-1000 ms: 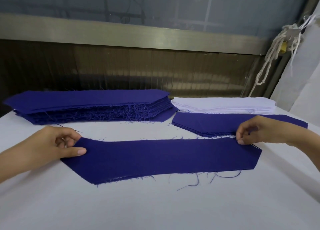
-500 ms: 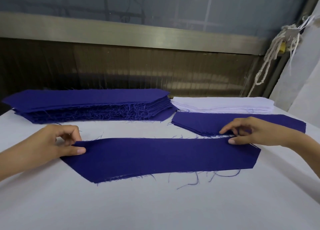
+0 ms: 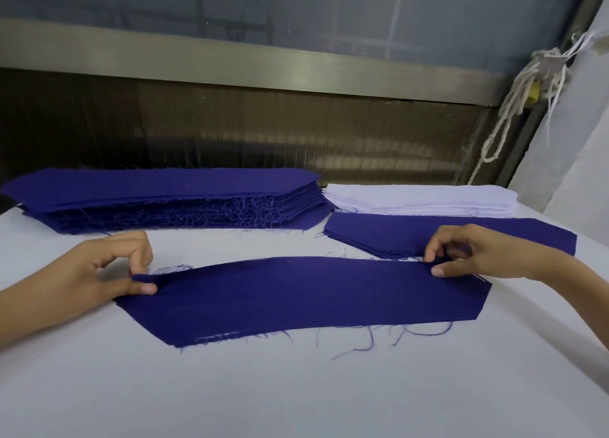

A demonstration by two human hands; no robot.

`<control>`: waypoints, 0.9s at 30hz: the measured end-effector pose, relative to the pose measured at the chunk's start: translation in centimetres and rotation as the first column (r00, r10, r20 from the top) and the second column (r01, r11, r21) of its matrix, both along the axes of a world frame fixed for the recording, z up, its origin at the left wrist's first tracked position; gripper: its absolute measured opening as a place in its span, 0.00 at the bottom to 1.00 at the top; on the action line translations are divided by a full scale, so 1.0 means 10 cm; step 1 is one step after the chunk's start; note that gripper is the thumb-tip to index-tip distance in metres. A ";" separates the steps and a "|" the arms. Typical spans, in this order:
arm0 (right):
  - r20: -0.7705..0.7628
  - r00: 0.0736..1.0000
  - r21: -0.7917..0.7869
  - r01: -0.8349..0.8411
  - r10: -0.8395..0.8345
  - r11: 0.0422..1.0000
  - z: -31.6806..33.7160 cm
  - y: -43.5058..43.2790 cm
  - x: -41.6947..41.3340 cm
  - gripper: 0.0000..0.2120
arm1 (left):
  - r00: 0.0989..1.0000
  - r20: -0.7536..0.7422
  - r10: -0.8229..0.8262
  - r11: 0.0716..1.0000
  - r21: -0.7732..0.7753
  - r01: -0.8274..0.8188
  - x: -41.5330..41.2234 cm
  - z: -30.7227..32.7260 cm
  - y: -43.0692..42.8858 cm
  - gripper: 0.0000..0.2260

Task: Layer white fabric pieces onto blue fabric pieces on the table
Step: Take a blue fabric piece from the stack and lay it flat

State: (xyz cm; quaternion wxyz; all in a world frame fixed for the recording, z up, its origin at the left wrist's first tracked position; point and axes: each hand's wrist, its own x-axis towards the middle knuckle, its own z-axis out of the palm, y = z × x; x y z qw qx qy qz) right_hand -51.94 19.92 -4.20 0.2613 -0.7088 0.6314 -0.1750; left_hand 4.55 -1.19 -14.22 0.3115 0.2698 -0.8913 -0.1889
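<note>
Blue piece (image 3: 306, 295) lies on the table (image 3: 296, 388) in front of us, long axis left to right, angled ends pointing outward and the frayed edge nearest us. Our left hand (image 3: 99, 272) pinches its far left corner between thumb and curled fingers; our right hand (image 3: 478, 253) pinches the far right edge. Behind sit a blue stack (image 3: 164, 190) and a white stack (image 3: 418, 198).

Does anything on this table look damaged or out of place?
The blue piece pinched by the left hand and right hand is frayed along its near edge; loose threads trail onto the table. The tall blue stack is frayed too.
</note>
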 end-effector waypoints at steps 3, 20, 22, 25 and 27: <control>-0.018 1.000 -0.002 0.002 -0.002 1.000 0.00 0.00 -0.02 0.07 | 1.000 0.010 -0.004 1.000 0.009 0.004 -0.06 0.04 0.06 0.15; 0.060 0.991 0.214 0.106 -0.122 0.971 0.14 0.11 -0.24 0.09 | 0.976 0.099 0.193 0.976 -0.124 -0.180 -0.12 0.29 0.36 0.23; 0.092 0.983 0.276 0.130 -0.161 0.952 0.15 0.13 -0.26 0.09 | 0.976 0.070 0.208 0.978 -0.033 -0.206 -0.14 0.33 0.41 0.22; 0.090 0.978 0.301 0.151 -0.186 0.942 0.15 0.13 -0.28 0.10 | 0.981 0.025 0.190 0.958 0.213 -0.191 -0.14 0.36 0.43 0.23; 0.062 0.977 0.301 0.178 -0.206 0.937 0.14 0.13 -0.29 0.12 | 0.983 0.031 0.180 0.920 0.350 -0.179 -0.11 0.35 0.41 0.22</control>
